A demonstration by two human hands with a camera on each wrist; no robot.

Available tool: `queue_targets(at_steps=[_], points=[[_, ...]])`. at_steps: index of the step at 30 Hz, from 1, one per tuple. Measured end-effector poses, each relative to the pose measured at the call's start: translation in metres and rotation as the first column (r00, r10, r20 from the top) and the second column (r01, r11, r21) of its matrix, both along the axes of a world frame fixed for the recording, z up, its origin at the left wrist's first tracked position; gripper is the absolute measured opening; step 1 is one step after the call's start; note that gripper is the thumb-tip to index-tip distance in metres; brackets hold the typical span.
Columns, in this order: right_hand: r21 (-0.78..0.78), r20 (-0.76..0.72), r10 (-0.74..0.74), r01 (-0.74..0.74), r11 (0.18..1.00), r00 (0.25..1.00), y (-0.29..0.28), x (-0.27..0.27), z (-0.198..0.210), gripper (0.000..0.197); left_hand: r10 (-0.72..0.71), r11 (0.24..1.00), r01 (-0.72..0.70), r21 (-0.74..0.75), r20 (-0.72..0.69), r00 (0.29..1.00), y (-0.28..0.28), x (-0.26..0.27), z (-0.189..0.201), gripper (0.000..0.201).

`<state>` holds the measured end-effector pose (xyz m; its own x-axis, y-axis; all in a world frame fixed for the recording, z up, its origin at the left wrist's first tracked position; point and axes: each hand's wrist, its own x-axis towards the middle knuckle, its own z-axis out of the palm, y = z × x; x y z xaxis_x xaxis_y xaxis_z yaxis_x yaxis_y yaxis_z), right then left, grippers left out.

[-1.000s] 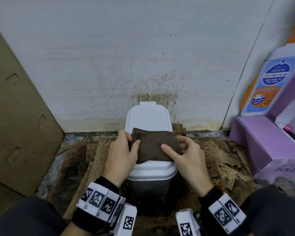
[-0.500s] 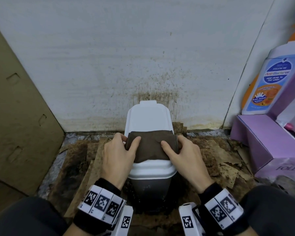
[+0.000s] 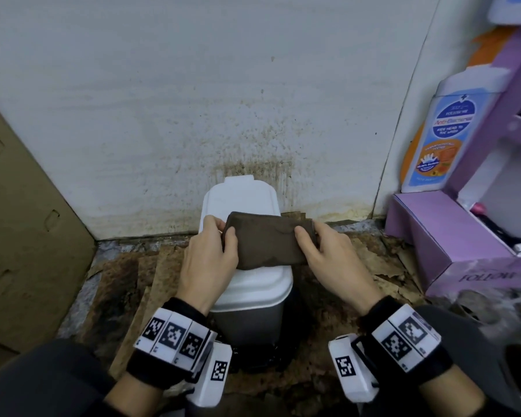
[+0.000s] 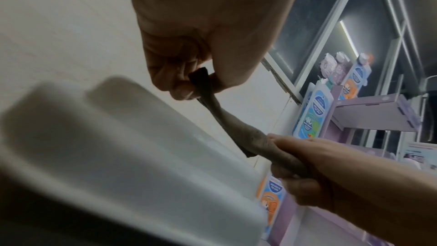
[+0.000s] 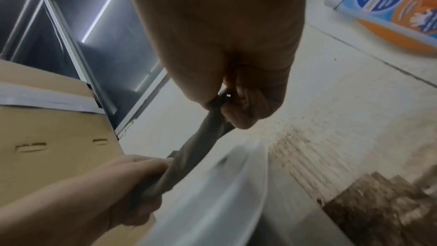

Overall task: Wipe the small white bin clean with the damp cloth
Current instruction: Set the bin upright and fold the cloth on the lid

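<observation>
A small bin with a white lid (image 3: 241, 200) and grey body stands on the floor against the wall. A folded brown cloth (image 3: 268, 240) is stretched flat just above the lid. My left hand (image 3: 220, 236) pinches the cloth's left end, thumb on top. My right hand (image 3: 309, 236) pinches its right end the same way. In the left wrist view the cloth (image 4: 227, 119) runs taut from my left hand (image 4: 196, 85) to my right hand (image 4: 283, 158), over the lid (image 4: 118, 156). The right wrist view shows the cloth (image 5: 201, 147) held clear of the lid (image 5: 212, 203).
A stained white wall (image 3: 253, 115) stands right behind the bin. Brown cardboard (image 3: 27, 236) leans at the left. A purple display box (image 3: 451, 236) with a bottle-shaped wash sign (image 3: 445, 130) stands at the right. Dirty, torn cardboard sheets (image 3: 127, 284) cover the floor.
Both hands have spread the cloth wider and carried it away from me, toward the wall, over the lid. The cloth now looks flatter and more stretched.
</observation>
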<state>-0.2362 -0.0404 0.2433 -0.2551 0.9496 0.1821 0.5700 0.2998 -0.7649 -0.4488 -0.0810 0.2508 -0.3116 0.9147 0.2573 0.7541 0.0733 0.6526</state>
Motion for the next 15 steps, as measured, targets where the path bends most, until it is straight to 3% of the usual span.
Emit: queue_targets(at_steps=[8,15], points=[[0.086,0.015,-0.116,0.114,0.990,0.993,0.003,0.086,0.037,0.035,-0.223,0.975,0.218,0.047,0.193,0.956,0.024,0.062,0.034,0.015],[0.080,0.009,-0.304,0.303,0.950,0.953,-0.014,0.195,0.041,0.035,-0.513,0.856,0.516,0.019,0.146,0.846,0.062,0.158,0.050,0.016]])
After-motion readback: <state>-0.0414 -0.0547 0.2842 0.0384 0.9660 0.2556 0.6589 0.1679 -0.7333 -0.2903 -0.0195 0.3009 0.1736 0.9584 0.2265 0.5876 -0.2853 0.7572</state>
